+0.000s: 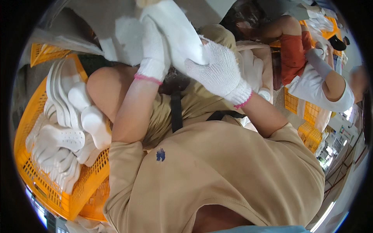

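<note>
Between my two gloved hands is a white foam shoe sole [176,33], tilted with its far end up at the top edge of the view. My left hand [153,50], in a white knit glove with a pink cuff edge, closes on its left side. From the right, my right hand [217,68], gloved alike, grips the near end with the thumb across the surface. The fingers beneath the sole are hidden. A small tan piece [145,3] shows beside the sole's far end; its kind I cannot make out.
On the left, an orange plastic crate [87,190] holds many white soles [64,138], one with small holes. Right of my knees, a pale cloth-lined container [268,72] holds more white pieces. A co-worker [318,87] sits at the right near orange crates [309,136]. Grey sheeting [87,19] hangs ahead.
</note>
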The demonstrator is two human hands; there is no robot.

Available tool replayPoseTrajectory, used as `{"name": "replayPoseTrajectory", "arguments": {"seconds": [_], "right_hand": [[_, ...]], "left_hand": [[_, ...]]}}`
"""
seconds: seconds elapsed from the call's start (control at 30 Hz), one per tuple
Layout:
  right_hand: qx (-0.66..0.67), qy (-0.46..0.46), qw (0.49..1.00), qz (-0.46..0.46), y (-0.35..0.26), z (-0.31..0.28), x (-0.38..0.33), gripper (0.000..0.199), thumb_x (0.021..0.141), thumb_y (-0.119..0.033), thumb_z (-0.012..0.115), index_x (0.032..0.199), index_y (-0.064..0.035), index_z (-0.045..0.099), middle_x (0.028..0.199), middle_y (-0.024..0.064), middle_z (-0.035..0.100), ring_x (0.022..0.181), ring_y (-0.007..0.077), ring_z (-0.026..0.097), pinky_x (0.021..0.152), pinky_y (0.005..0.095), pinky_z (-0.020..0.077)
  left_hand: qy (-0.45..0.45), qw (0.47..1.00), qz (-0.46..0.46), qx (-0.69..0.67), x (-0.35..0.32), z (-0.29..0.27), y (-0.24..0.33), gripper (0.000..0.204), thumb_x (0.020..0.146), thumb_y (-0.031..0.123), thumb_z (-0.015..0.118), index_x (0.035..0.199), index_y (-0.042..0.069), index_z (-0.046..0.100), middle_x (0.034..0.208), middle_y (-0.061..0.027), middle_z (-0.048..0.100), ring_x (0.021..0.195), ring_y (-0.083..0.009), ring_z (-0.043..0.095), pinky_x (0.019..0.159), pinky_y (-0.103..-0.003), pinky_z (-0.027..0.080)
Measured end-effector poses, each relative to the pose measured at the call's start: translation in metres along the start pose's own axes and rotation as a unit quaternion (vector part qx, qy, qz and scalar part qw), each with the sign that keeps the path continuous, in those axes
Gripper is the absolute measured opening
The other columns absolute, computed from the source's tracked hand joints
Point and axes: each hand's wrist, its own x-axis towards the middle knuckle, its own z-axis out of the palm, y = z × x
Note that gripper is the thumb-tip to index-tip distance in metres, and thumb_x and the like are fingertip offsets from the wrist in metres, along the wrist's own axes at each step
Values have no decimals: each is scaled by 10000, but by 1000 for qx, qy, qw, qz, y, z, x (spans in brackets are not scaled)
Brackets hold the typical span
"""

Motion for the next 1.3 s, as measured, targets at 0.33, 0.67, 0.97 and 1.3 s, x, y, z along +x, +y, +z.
{"name": "replayPoseTrajectory", "arguments": {"seconds": [0.33, 0.67, 0.97, 1.3], "right_hand": [[-197, -82, 970, -117, -23, -17, 57, 221, 839, -249, 642, 936, -56, 691, 804, 164, 716, 779, 373, 714, 705, 485, 580], [-174, -190, 956, -140, 57, -138, 32, 300, 873, -308, 717, 1048, -64, 712, 879, 146, 712, 840, 346, 711, 761, 414, 559], [214, 5, 966, 142, 56, -31, -8, 579, 853, -311, 849, 1282, 7, 625, 1131, 119, 724, 1035, 197, 696, 856, 337, 555], [627, -147, 704, 300, 2, 6, 81, 440, 870, -241, 852, 1194, 21, 709, 1034, 109, 766, 894, 208, 766, 783, 344, 633]], "left_hand": [[-9, 999, 17, 34, 36, 19, 8, 666, 1053, 677, 307, 1281, 112, 574, 1027, -97, 680, 858, -293, 676, 778, -437, 580], [-246, 409, 230, 848, -61, 53, 29, 928, 779, 483, 864, 1486, 12, 493, 1478, -271, 535, 1366, -409, 522, 1131, -495, 414], [-85, 939, -2, 332, -49, 44, -6, 449, 917, 299, 783, 1208, -33, 704, 1103, -104, 755, 918, -201, 730, 837, -335, 590], [22, 869, 320, 376, -2, 44, 67, 621, 1116, 550, 382, 1312, -8, 571, 1216, -80, 664, 1039, -224, 647, 949, -383, 543]]}}
